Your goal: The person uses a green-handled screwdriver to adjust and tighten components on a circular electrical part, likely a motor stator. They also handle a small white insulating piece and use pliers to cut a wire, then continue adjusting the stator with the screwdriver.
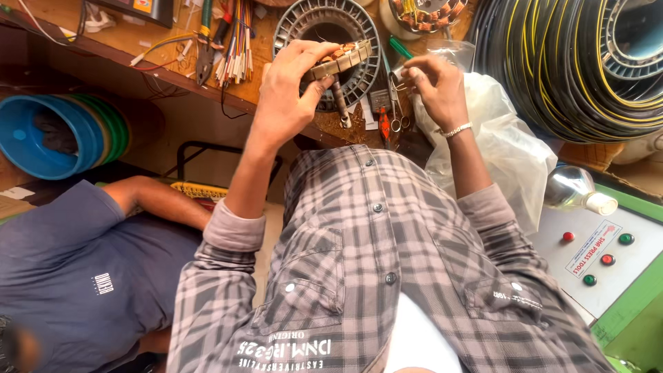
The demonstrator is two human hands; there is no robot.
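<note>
Left hand: the left hand is closed around a small slotted metal motor core wound with copper wire, fingers over the top and thumb beneath, holding it raised above the worktop so that its end faces the other hand.
Right hand: the right hand has thumb and fingertips pinched together just beside the core's right end; it looks to be nipping a fine wire, but the strand is too thin to make out.
Held core: it sits between the two hands, in front of a large round grey slotted metal stator that lies on the wooden worktop.
Near the hands: a small pair of scissors lies just under the right hand, close enough to pick up; a crumpled clear plastic bag hangs by the right wrist.
Left of the stator: a bundle of coloured wires and dark pliers lie on the worktop.
Right side: a big coil of black and yellow cable, and a grey control panel with red and green buttons.
Below left: another person in a blue shirt sits near a blue plastic tub.
</note>
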